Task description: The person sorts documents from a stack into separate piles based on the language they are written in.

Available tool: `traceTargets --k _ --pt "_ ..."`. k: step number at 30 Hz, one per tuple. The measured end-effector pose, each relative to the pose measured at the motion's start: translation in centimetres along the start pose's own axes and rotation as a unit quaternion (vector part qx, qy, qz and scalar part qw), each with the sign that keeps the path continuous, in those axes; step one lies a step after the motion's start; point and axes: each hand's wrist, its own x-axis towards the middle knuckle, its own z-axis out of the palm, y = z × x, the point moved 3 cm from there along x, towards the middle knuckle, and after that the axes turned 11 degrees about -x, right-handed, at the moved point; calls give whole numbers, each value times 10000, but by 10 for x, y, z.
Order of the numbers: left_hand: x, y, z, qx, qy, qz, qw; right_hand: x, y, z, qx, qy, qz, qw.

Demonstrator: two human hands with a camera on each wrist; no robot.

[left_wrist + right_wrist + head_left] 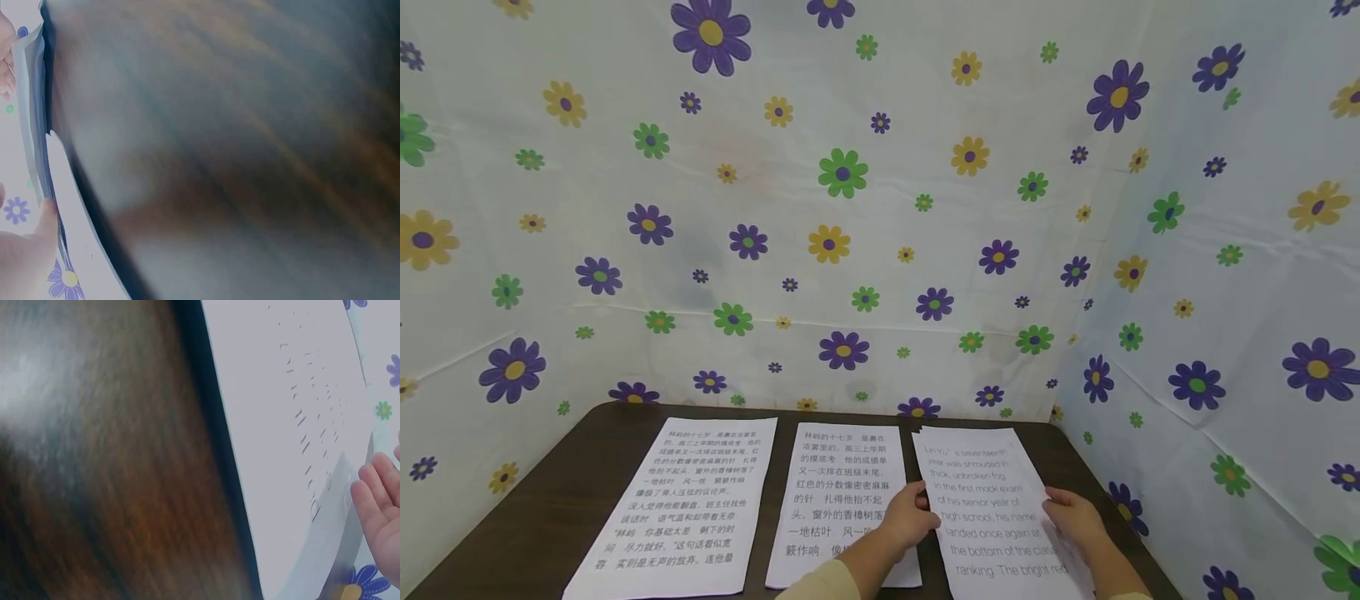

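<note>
A stack of printed sheets (981,508) with English text is at the right of the table, between both hands. My left hand (902,525) grips its left edge, with thumb and bent fingers at the sheets. At the right edge, my right hand (1078,521) holds the stack near its middle height; part of its fingers is hidden. In the left wrist view the left thumb (49,219) touches the side of the layered sheets (31,112). The right wrist view shows the right hand's fingers (369,506) beside the printed page (262,425).
Two more stacks lie to the left: a middle stack (835,500) and a far-left stack (681,500), both with Chinese text. The dark wooden table (542,500) carries them. A white flowered cloth (910,208) hangs behind and at the sides.
</note>
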Motion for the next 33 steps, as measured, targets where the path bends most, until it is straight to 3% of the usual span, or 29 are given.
traceTargets --k 7,14,23,33 --pt "4 3 -16 261 7 76 9996 -5 -21 6 9 80 -317 9995" --pt "8 2 -38 603 355 11 9976 -13 -45 17 256 42 -561 9981" --pt "8 10 -70 584 503 -8 9970 -21 -69 28 280 -119 -790 9964" --pt "3 11 -120 657 878 34 9940 -24 -89 44 266 -252 -1032 9940"
